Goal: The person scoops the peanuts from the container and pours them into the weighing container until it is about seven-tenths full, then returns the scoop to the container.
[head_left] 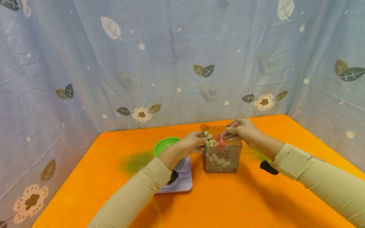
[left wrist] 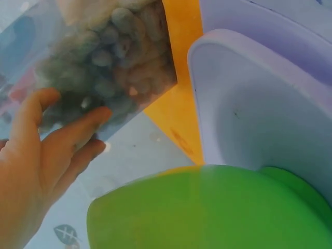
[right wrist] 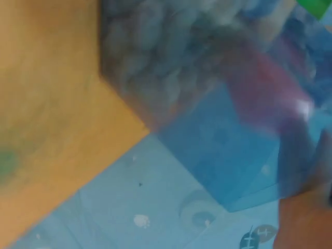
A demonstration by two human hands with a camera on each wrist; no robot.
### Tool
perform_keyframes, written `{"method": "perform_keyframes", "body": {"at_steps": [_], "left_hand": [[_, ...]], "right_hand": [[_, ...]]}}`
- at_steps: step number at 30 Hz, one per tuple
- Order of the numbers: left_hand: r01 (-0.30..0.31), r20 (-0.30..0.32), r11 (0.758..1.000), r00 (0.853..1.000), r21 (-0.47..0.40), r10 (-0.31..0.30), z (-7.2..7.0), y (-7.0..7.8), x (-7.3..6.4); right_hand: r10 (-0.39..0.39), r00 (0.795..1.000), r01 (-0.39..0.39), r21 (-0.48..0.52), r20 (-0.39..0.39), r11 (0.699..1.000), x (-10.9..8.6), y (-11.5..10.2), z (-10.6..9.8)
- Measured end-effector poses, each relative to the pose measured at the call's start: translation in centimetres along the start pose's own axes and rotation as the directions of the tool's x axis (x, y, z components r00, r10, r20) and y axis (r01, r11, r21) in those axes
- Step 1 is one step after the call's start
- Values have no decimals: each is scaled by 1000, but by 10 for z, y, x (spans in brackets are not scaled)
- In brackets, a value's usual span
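Note:
A clear, grey-tinted container (head_left: 220,160) with peanuts in their shells (head_left: 212,158) stands on the orange table. My right hand (head_left: 246,131) grips the handle of a pink scoop (head_left: 220,141), whose bowl dips among the peanuts inside the container. In the right wrist view the scoop (right wrist: 267,91) shows blurred through the wall. At the container's left side is my left hand (head_left: 189,144), its spread fingers against the wall near the rim. The left wrist view shows these fingers (left wrist: 78,127) fairly straight beside the see-through wall.
Left of the container, a pale purple kitchen scale (head_left: 182,185) carries a green bowl (head_left: 162,142) with some peanuts in it; my left forearm partly covers both. A patterned curtain (head_left: 176,79) hangs behind and along both sides of the table (head_left: 219,202).

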State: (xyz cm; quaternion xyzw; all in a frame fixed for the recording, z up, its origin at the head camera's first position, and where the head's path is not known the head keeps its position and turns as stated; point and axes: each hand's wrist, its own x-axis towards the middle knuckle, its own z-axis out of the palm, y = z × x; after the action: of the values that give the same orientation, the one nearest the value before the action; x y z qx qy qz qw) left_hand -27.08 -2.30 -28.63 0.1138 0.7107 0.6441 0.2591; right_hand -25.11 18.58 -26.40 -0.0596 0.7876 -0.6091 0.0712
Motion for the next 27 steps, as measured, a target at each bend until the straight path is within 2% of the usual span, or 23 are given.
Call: {"method": "perform_keyframes", "body": {"at_steps": [4, 10, 17, 21, 24, 27], "left_hand": [[9, -6, 1000, 1000, 9, -9, 0, 0, 1], [4, -10, 1000, 1000, 4, -4, 0, -2, 2], [-5, -4, 1000, 1000, 10, 5, -1, -3, 1], [-10, -12, 1000, 1000, 8, 10, -2, -4, 1], [-9, -14, 1000, 1000, 5, 9, -2, -4, 0], [-11, -14, 1000, 1000, 8, 11, -1, -3, 0]], "right_hand": [[-2, 998, 4, -38, 58, 999, 0, 2, 2], [36, 999, -35, 121, -2, 992, -7, 6, -4], [-20, 996, 21, -15, 84, 1000, -7, 4, -5], [17, 998, -21, 69, 61, 997, -3, 1, -3], [31, 999, -34, 61, 41, 998, -3, 0, -2], [5, 999, -6, 36, 32, 999, -2, 0, -1]]}}
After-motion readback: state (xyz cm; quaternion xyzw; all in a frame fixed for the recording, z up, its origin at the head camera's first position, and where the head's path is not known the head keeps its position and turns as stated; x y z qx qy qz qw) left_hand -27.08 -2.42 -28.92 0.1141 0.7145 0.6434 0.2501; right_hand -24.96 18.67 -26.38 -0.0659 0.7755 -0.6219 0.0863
